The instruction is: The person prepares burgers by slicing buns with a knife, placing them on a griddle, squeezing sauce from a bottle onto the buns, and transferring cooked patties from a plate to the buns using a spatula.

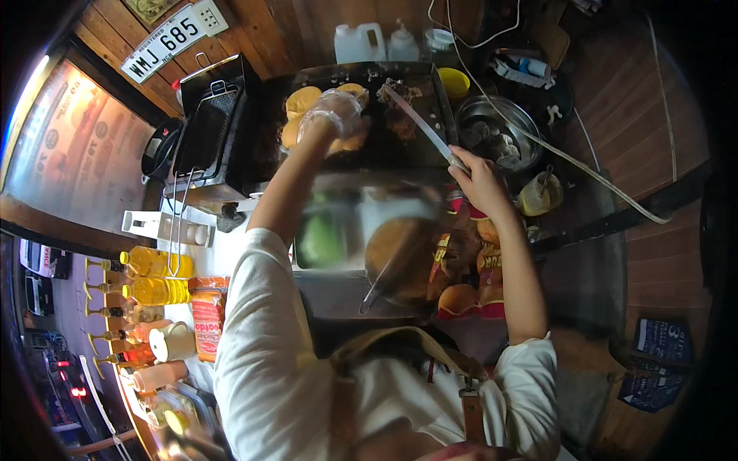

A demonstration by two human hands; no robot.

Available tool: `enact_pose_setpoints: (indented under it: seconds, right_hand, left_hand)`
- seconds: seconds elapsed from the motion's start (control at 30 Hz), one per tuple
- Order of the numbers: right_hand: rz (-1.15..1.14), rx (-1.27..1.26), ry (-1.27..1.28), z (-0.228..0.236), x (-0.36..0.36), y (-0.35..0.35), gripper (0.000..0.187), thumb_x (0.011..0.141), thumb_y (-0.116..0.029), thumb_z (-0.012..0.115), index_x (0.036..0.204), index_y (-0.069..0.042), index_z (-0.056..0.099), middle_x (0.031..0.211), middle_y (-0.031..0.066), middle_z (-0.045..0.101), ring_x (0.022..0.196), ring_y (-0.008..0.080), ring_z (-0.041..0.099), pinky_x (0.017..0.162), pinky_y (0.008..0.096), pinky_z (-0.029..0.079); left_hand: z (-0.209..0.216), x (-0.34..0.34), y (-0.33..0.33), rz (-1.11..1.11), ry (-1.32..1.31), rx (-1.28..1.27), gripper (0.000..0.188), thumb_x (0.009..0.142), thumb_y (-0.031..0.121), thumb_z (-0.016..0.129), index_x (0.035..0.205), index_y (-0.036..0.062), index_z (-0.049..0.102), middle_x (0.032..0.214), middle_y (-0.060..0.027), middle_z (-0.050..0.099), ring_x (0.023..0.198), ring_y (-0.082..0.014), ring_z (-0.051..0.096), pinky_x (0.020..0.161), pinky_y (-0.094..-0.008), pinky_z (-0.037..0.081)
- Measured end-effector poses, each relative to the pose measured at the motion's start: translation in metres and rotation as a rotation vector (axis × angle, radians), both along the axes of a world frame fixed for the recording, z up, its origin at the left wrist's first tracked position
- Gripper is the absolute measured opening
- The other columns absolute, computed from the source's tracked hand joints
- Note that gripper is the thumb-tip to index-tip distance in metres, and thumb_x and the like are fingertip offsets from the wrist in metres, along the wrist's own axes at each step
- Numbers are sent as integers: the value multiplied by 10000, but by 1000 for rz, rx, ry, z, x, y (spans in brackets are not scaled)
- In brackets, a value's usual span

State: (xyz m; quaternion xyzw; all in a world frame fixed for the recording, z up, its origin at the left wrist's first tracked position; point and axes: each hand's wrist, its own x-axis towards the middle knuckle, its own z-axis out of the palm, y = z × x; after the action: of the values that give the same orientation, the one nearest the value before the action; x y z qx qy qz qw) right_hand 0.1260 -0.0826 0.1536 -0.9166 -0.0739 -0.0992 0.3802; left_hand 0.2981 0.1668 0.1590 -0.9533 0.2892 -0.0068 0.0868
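Note:
My left hand (336,112), in a clear plastic glove, is over several burger buns (303,101) on the dark griddle (383,157). It touches the buns, but its fingers are blurred and partly hidden, so I cannot tell whether one is gripped. My right hand (480,180) is closed round the handle of a long-bladed knife (420,123). The blade slants to the far left, its tip at a small heap of chopped meat (398,98) on the griddle. Dark bits are scattered over the cooking surface.
A steel bowl (500,127) and a yellow bowl (453,81) stand right of the griddle, with a cable running past. Nearer lie a round wooden board (405,257), a tray with something green (321,240) and packed buns (458,298). Oil bottles (156,291) line the left.

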Motion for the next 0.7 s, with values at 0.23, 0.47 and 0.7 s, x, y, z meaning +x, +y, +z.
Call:
enact_pose_setpoints:
  seconds: [0.23, 0.47, 0.7]
  right_hand:
    - [60, 93, -156, 12, -29, -33, 374, 814, -81, 567, 1183, -66, 504, 1023, 172, 600, 927, 287, 598, 776, 309, 456]
    - [-301, 336, 114, 58, -171, -82, 396, 831, -77, 579, 1220, -96, 508, 883, -2, 589, 636, 26, 453, 526, 178, 394]
    - [-417, 378, 171, 19, -236, -102, 388, 833, -101, 582, 1215, -114, 518, 776, -11, 546, 524, 20, 394, 439, 175, 343]
  left_hand:
    - [26, -23, 4, 22, -124, -65, 432, 839, 426, 481, 988, 43, 618, 918, -184, 625, 856, -310, 606, 757, -385, 472]
    - [-17, -207, -16, -351, 790, -682, 403, 840, 376, 510, 1087, 62, 564, 993, -150, 609, 899, -259, 596, 776, -365, 472]
    - [-125, -263, -155, -789, 594, -51, 379, 850, 335, 508, 1115, 66, 538, 1039, -132, 591, 930, -224, 586, 788, -361, 473]
